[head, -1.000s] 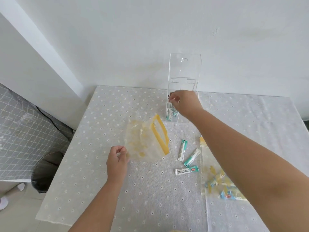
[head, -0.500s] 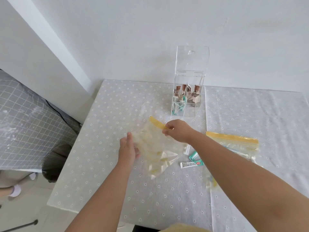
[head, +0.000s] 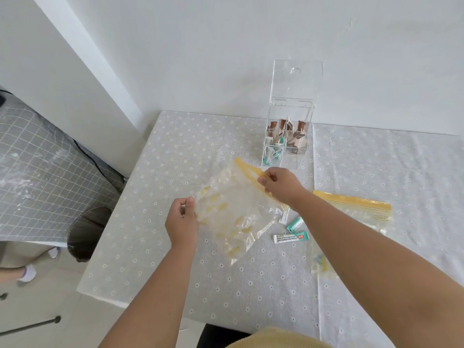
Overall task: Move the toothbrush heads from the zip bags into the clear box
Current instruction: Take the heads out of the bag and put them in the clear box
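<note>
Fingers [head: 266, 177] of the right hand [head: 281, 184] pinch the yellow zip of an emptied-looking bag [head: 233, 209]; left hand [head: 182, 222] pinches its edge. Some heads [head: 272, 153] stand in the clear box [head: 288, 139], three packets [head: 292, 231] wait on the tabletop [head: 175, 159], second bag [head: 356, 214] right still holds more.

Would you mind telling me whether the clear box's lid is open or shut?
Open. The lid stands upright behind the clear box, hinged back toward the wall, leaving the compartments uncovered.
</note>
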`<control>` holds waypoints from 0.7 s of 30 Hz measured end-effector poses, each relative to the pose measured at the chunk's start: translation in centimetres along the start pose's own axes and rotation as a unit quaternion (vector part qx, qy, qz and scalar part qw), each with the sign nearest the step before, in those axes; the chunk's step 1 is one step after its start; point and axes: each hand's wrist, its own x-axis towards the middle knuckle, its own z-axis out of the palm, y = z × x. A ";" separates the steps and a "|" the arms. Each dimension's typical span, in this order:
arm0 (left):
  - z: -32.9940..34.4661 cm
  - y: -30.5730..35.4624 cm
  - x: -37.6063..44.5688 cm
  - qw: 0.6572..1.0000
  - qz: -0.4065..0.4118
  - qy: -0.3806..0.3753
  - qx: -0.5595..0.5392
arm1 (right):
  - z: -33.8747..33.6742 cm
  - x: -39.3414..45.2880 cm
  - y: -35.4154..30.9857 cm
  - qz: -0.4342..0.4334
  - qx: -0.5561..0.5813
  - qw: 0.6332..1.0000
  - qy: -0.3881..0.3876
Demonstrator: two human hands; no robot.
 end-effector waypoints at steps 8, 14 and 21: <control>-1.0 -0.6 -1.7 0.996 -0.054 0.045 -0.049 | 2.1 -0.9 0.4 -0.112 -0.212 0.968 0.077; -1.0 -2.1 -3.3 0.994 -0.085 -0.037 -0.056 | 5.4 -3.0 1.2 -0.129 -0.318 0.932 -0.118; -3.4 -3.0 -2.4 0.990 -0.050 -0.125 0.040 | 6.4 -3.5 3.4 -0.112 -0.356 0.906 -0.199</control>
